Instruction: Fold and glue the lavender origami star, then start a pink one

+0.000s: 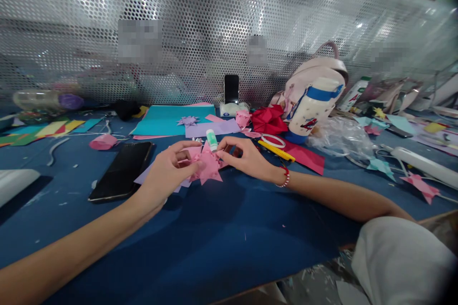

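Observation:
A pink folded paper star (208, 166) with several points is between my two hands, above the blue table. My left hand (171, 164) pinches its left side between thumb and fingers. On the other side, my right hand (246, 157) has its thumb and fingertips closed at the star's upper right edge. Just behind the star is a small glue stick (211, 140) with a white and green body. Purple paper (143, 176) lies partly hidden under my left hand. A beaded bracelet circles my right wrist.
A black phone (123, 171) lies left of my hands. Behind are turquoise sheets (168, 121), a purple paper star (188, 121) and a red paper flower (269, 119). To the right are a yellow cutter (276, 150), a white bottle (310, 112) and a power strip (425, 167).

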The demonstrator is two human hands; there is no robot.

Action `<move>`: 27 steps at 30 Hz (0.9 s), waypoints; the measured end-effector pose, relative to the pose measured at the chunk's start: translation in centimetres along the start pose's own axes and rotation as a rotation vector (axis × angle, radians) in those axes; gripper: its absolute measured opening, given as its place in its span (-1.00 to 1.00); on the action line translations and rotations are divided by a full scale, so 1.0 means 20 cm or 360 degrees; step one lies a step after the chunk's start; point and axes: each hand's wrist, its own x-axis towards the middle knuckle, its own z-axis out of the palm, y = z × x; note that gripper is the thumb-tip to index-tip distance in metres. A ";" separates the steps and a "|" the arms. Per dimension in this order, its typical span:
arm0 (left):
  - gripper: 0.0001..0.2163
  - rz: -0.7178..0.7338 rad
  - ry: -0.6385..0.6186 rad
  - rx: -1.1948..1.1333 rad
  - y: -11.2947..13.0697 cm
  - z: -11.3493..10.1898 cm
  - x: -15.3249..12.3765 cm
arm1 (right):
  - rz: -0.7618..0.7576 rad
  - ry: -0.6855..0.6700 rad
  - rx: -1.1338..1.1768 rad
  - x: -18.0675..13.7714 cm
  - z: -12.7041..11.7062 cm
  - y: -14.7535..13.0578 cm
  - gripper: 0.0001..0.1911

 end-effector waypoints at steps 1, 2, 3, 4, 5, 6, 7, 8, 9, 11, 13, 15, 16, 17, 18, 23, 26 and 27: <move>-0.41 -0.0007 -0.0003 -0.0015 0.00 0.00 0.00 | -0.0027 -0.0001 -0.0021 0.01 -0.01 0.00 -0.76; -0.41 -0.0016 -0.0003 -0.0031 0.00 0.00 0.00 | -0.0047 0.0000 -0.0035 0.01 -0.02 0.00 -0.76; -0.42 -0.0024 0.0000 -0.0046 0.00 -0.01 0.00 | -0.0065 -0.0001 -0.0043 0.02 -0.03 0.00 -0.77; -0.43 -0.0032 0.0006 -0.0061 -0.01 -0.01 0.00 | -0.0083 -0.0004 -0.0050 0.02 -0.04 0.00 -0.78; -0.43 -0.0041 0.0013 -0.0074 -0.01 -0.01 0.01 | -0.0105 -0.0006 -0.0060 0.03 -0.05 0.00 -0.78; -0.43 -0.0050 0.0020 -0.0088 -0.02 0.00 0.01 | -0.0125 -0.0008 -0.0073 0.03 -0.05 0.00 -0.78; -0.43 -0.0060 0.0024 -0.0101 -0.02 0.00 0.01 | -0.0142 -0.0011 -0.0086 0.03 -0.05 0.00 -0.78; -0.43 -0.0071 0.0025 -0.0115 -0.02 0.00 0.01 | -0.0153 -0.0017 -0.0098 0.03 -0.06 0.00 -0.77; -0.43 -0.0084 0.0023 -0.0132 -0.02 0.00 0.01 | -0.0156 -0.0027 -0.0108 0.04 -0.06 0.00 -0.77; -0.39 -0.0114 0.0015 -0.0176 -0.02 0.01 0.01 | -0.0149 -0.0048 -0.0112 0.04 -0.07 0.00 -0.77; -0.35 -0.0152 0.0002 -0.0230 -0.01 0.01 0.01 | -0.0139 -0.0065 -0.0102 0.04 -0.07 -0.01 -0.77; -0.33 -0.0205 -0.0011 -0.0293 0.01 0.01 0.00 | -0.0132 -0.0086 -0.0073 0.05 -0.07 -0.01 -0.79; -0.32 -0.0236 -0.0019 -0.0329 0.01 0.01 0.00 | -0.0126 -0.0102 -0.0048 0.05 -0.08 -0.01 -0.81; -0.33 -0.0270 -0.0031 -0.0369 0.01 0.02 -0.01 | -0.0117 -0.0118 -0.0019 0.05 -0.08 0.00 -0.82; -0.34 -0.0306 -0.0043 -0.0413 0.01 0.02 -0.01 | -0.0105 -0.0131 0.0012 0.05 -0.08 0.00 -0.83; -0.68 -0.0455 -0.0005 -0.0673 -0.04 0.06 -0.02 | -0.0004 -0.0143 0.0104 0.07 -0.10 0.02 -0.85; -0.82 -0.0498 0.0075 -0.0781 -0.08 0.09 -0.02 | 0.0074 -0.0157 0.0182 0.09 -0.11 0.04 -0.83; -0.83 -0.0502 0.0080 -0.0797 -0.09 0.09 -0.02 | 0.0100 -0.0165 0.0217 0.09 -0.12 0.04 -0.82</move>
